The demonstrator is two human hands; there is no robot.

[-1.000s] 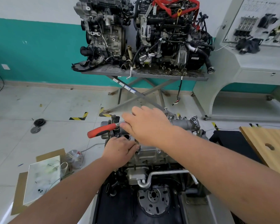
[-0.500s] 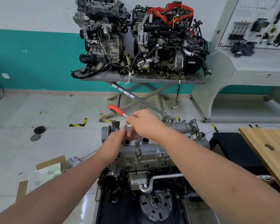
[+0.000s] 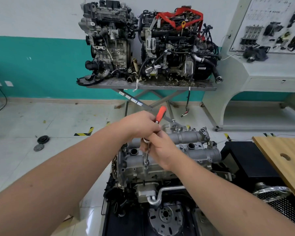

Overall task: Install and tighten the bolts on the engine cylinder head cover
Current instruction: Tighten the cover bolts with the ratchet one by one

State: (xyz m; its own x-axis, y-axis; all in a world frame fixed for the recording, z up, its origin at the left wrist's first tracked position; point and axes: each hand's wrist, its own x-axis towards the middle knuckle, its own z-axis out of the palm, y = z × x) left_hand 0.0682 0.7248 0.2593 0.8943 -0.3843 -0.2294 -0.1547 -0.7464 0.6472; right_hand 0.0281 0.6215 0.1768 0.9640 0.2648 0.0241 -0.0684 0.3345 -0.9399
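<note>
The grey cylinder head cover [image 3: 191,150] sits on top of the engine in front of me. A ratchet with a red handle [image 3: 161,114] stands over it, and its thin extension bar [image 3: 146,157] runs down to a bolt [image 3: 146,166] near the cover's front edge. My left hand [image 3: 140,125] grips the ratchet's shaft just below the red handle. My right hand [image 3: 160,150] curls round the ratchet head and the top of the extension. The handle points away from me and slightly right.
Two other engines [image 3: 143,45] stand on a grey scissor table [image 3: 152,86] against the far wall. A wooden board [image 3: 283,160] with a hole lies at the right, and a white display bench [image 3: 262,74] is behind it. Round parts [image 3: 43,139] lie on the floor at the left.
The red handle has swung from pointing left, round to pointing away and right. My left hand has moved up onto the ratchet shaft; my right hand has dropped to the ratchet head.
</note>
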